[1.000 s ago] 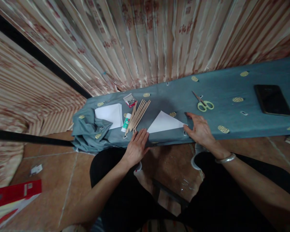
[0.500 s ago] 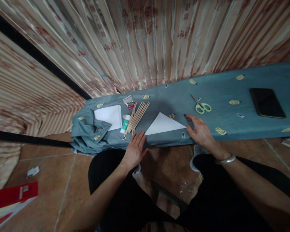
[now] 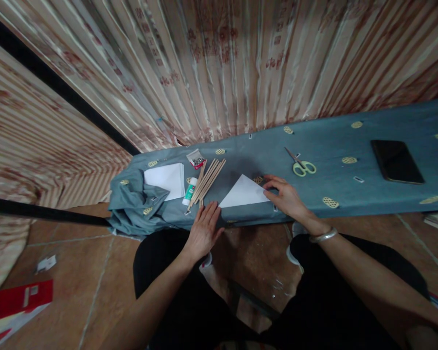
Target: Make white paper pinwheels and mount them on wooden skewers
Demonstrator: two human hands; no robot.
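Note:
A white sheet of paper folded into a triangle (image 3: 244,193) lies on the blue-green cloth in front of me. My left hand (image 3: 203,227) rests flat, its fingers stretched out and fingertips at the paper's left corner. Over the right corner is my right hand (image 3: 287,198), thumb and fingers apart and touching the paper; that corner is hidden beneath it. Several thin wooden sticks (image 3: 209,181) lie in a loose bundle left of the triangle, beside a green and white glue stick (image 3: 190,191).
A stack of white paper (image 3: 165,180) lies at the left, near a small open box of metal pieces (image 3: 196,159). Green-handled scissors (image 3: 303,167) and a black phone (image 3: 397,161) lie to the right. Behind the cloth-covered bench (image 3: 336,184) hangs a striped curtain (image 3: 237,73).
My right hand has moved left, from beside the triangle's right tip to over that corner. My left hand stays at the left corner. The view has shifted slightly.

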